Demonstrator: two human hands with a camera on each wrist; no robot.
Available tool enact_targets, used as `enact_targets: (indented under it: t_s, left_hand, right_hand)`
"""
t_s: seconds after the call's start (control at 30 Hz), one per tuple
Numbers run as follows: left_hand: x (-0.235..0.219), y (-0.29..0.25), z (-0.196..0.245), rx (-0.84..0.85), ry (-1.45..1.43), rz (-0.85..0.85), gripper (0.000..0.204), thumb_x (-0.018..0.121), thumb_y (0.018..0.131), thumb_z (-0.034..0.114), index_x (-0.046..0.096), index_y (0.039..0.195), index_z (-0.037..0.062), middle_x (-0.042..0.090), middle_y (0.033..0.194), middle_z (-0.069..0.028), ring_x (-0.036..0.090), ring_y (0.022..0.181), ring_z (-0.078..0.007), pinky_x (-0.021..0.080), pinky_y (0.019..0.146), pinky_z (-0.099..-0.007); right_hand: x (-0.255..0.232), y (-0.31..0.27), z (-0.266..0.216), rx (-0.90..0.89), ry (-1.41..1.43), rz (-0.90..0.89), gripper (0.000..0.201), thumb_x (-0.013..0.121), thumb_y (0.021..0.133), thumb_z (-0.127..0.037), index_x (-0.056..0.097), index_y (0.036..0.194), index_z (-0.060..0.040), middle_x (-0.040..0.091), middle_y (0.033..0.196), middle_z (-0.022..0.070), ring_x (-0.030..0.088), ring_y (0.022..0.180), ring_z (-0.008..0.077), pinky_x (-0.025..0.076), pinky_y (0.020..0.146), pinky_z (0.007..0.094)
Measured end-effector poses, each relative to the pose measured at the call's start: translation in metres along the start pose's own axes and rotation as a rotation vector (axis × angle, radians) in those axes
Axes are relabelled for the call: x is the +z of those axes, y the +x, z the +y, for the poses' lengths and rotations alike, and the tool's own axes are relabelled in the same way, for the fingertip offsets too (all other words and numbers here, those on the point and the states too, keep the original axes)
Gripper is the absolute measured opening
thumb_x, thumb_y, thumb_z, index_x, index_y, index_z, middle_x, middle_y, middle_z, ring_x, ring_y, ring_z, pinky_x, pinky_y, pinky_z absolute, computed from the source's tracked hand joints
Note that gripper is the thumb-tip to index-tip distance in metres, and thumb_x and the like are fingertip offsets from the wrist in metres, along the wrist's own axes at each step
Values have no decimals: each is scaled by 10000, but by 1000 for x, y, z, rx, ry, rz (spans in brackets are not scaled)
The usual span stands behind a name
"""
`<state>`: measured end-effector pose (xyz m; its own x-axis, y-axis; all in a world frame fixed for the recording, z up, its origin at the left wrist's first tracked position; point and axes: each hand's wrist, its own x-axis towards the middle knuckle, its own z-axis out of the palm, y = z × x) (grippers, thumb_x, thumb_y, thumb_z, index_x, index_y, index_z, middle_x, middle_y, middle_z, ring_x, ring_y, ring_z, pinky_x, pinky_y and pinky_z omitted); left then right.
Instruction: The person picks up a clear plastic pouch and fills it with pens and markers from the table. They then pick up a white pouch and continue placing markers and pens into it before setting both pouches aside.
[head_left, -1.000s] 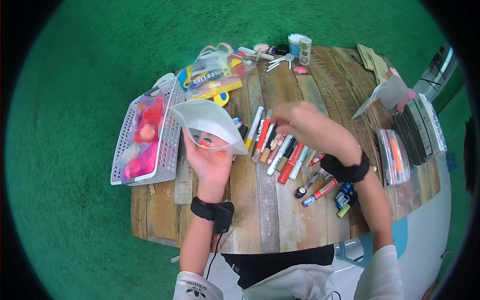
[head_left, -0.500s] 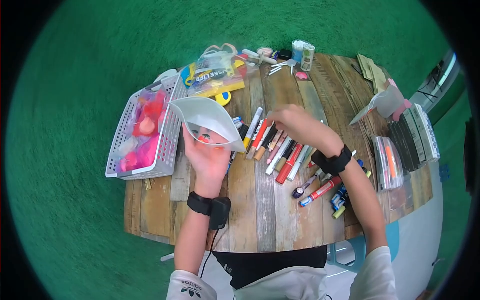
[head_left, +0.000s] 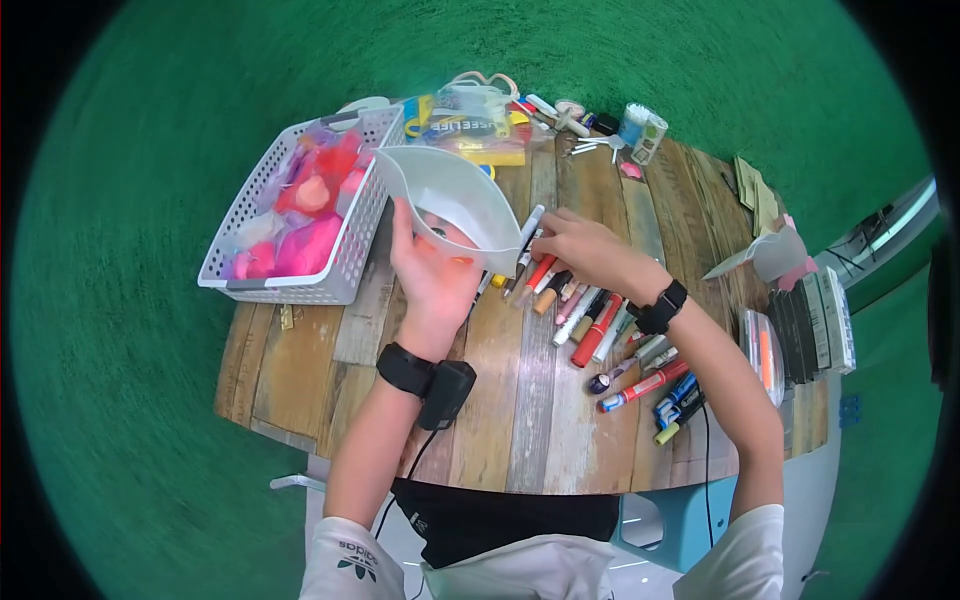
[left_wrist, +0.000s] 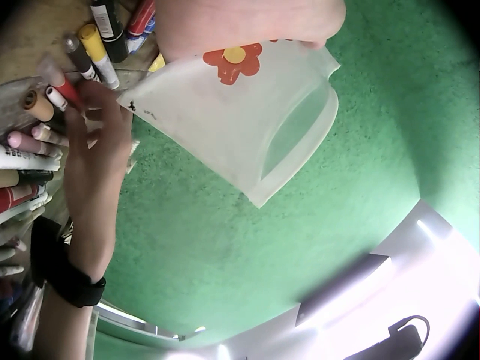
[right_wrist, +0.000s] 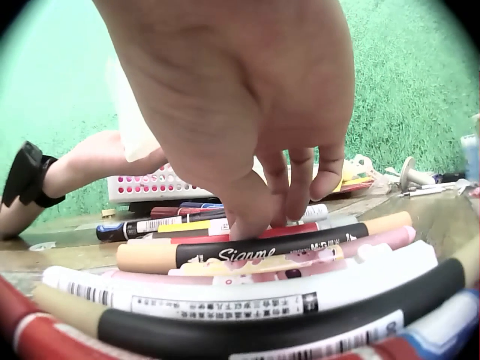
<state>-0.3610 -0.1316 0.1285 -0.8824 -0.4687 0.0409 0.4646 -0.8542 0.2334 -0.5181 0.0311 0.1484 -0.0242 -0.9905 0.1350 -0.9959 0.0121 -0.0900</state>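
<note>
In the head view my left hand point(head_left: 435, 280) holds a white translucent pouch point(head_left: 475, 205), its mouth gaping, from underneath. Red flower prints show on the pouch. The left wrist view shows a red flower point(left_wrist: 232, 61) close beside the palm. My right hand point(head_left: 595, 255) reaches down into a row of markers on the table, fingers bent. Seen from the right wrist, thumb and fingertips pinch at a red marker point(right_wrist: 214, 239), just behind a black marker point(right_wrist: 262, 250) with tan ends. Part of the red marker is hidden by the thumb.
A white perforated basket point(head_left: 345, 265) of pink and red items stands left of the pouch. Behind lies a clear bag point(head_left: 470, 125). Cotton swab tubs point(head_left: 640, 130) stand at the back right. Dark boxes point(head_left: 795, 330) and a clear pen case point(head_left: 762, 355) line the right edge.
My right hand has come down lower among the markers, its fingers now at the red one. The pouch in my left hand has shifted slightly right, away from the basket. The head view has shifted.
</note>
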Motion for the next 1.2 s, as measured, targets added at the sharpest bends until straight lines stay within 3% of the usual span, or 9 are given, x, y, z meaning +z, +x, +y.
enact_targets:
  t_s: [0.23, 0.43, 0.53, 0.73, 0.8, 0.83, 0.93, 1.1, 1.2]
  left_hand:
    - [-2, 0, -4, -7, -26, 25, 508, 539, 948, 493, 505, 1295, 123, 562, 1282, -48, 520, 1205, -236, 403, 1028, -431]
    - [7, -3, -7, 22, -8, 15, 533, 524, 954, 498, 487, 1321, 114, 561, 1283, -62, 520, 1204, -247, 395, 1030, -449]
    - [7, -1, -7, 42, -34, -19, 538, 504, 962, 486, 477, 1316, 82, 551, 1331, -100, 515, 1234, -276, 401, 1049, -467]
    - [12, -4, -12, 53, -13, 1, 513, 498, 971, 475, 481, 1317, 96, 556, 1324, -94, 521, 1232, -278, 384, 1066, -472]
    - [10, -3, -14, 32, -4, 21, 509, 494, 975, 471, 478, 1326, 103, 559, 1320, -88, 523, 1232, -271, 377, 1074, -465]
    - [11, -6, -16, 38, -5, 14, 509, 494, 975, 471, 478, 1326, 103, 559, 1320, -88, 523, 1232, -271, 377, 1074, -465]
    - [17, -9, -22, 28, 71, -5, 488, 479, 989, 449, 475, 1334, 105, 562, 1314, -82, 521, 1235, -254, 381, 1073, -452]
    - [17, -17, -34, -20, 253, -83, 521, 468, 1002, 434, 424, 1400, 100, 520, 1355, -51, 493, 1260, -209, 377, 1064, -405]
    - [23, -24, -38, -62, 337, -93, 503, 454, 1011, 420, 441, 1385, 84, 527, 1350, -43, 507, 1243, -187, 364, 1074, -380]
  right_hand:
    - [0, -1, -9, 12, -82, -48, 264, 720, 714, -8, 637, 962, -44, 567, 1071, 111, 565, 1016, 318, 493, 826, 417]
    - [-11, 5, -2, 7, -27, -236, 238, 724, 706, -24, 618, 918, -42, 634, 943, 136, 609, 956, 345, 497, 804, 435]
    - [-13, 1, 3, -51, 75, -143, 230, 726, 707, -37, 610, 905, -32, 636, 891, 154, 615, 912, 365, 483, 764, 455]
    - [-64, -11, 13, 219, 202, 369, 162, 681, 849, -85, 585, 957, -10, 581, 765, 72, 596, 656, 184, 468, 586, 323]
    - [-86, -10, 1, 494, 735, 577, 131, 645, 911, -120, 563, 922, -19, 563, 737, 21, 551, 598, 112, 408, 512, 245]
    - [-92, -10, -1, 461, 760, 619, 158, 574, 976, -165, 552, 1033, -19, 572, 766, -15, 497, 546, 43, 366, 476, 188]
    - [-119, -6, -31, 510, 1115, 722, 158, 555, 983, -169, 535, 1040, -23, 574, 758, -10, 508, 549, 39, 364, 456, 179]
    - [-135, 5, -86, 452, 819, 599, 213, 622, 938, -158, 519, 1051, -9, 617, 772, 26, 558, 526, 64, 410, 443, 208]
    - [-121, 10, -92, 354, 508, 523, 234, 662, 878, -113, 538, 1010, 35, 620, 697, 129, 607, 546, 180, 457, 494, 315]
